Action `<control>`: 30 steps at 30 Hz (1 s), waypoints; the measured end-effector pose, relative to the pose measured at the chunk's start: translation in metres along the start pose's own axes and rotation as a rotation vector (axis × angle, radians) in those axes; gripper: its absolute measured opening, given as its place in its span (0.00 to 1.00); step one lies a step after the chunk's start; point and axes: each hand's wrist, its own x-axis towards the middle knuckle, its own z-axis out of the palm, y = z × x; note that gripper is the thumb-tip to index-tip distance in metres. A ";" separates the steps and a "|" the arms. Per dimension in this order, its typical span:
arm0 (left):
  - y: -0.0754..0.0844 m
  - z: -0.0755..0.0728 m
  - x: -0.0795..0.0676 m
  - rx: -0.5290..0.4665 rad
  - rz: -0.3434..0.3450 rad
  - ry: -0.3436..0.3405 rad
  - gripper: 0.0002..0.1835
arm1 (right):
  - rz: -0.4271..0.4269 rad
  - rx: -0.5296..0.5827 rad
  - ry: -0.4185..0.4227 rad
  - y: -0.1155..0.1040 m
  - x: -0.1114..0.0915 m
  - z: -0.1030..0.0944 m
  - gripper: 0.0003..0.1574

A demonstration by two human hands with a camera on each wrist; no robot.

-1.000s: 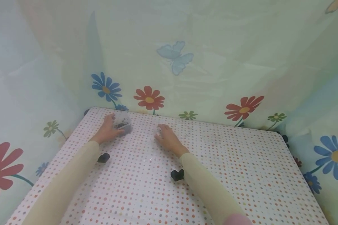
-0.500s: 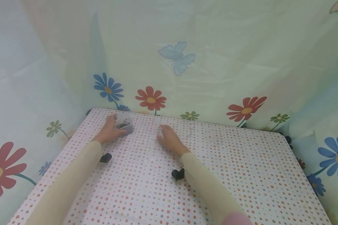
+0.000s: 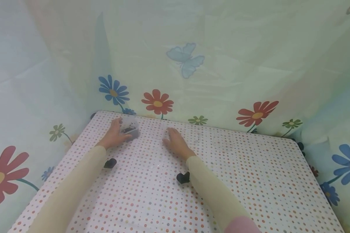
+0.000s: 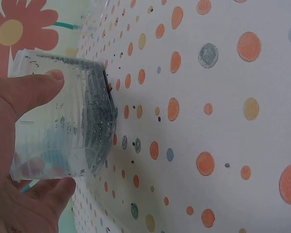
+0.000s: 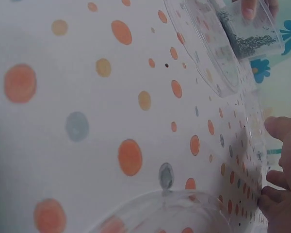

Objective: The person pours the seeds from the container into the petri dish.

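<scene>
At the table's far left, my left hand holds a small clear plastic container with thumb and fingers on opposite sides. Many tiny dark bits lie inside the container, heaped toward its base in the left wrist view. My right hand is to the right of it, low over the tabletop, fingers loosely bent and thumb apart. I see nothing gripped in it; whether its fingertips touch the thin clear plastic piece near them, I cannot tell. Another clear plastic dish or lid lies between the two hands.
A round clear plastic piece lies right of my right hand. The dotted tabletop has scattered tiny dark specks. A flower-printed curtain stands close behind and at both sides. Small black pieces show by each wrist.
The head view has shifted a little, so the scene sits slightly farther right. Both hands keep nearly the same places, and the container stays in my left hand.
</scene>
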 end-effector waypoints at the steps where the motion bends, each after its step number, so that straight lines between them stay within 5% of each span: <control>1: 0.000 0.000 0.000 0.002 0.000 -0.001 0.54 | 0.006 0.000 -0.001 0.000 0.001 0.000 0.41; 30: -0.002 -0.001 0.001 -0.004 0.014 0.000 0.54 | 0.072 0.052 -0.004 0.000 0.022 0.005 0.48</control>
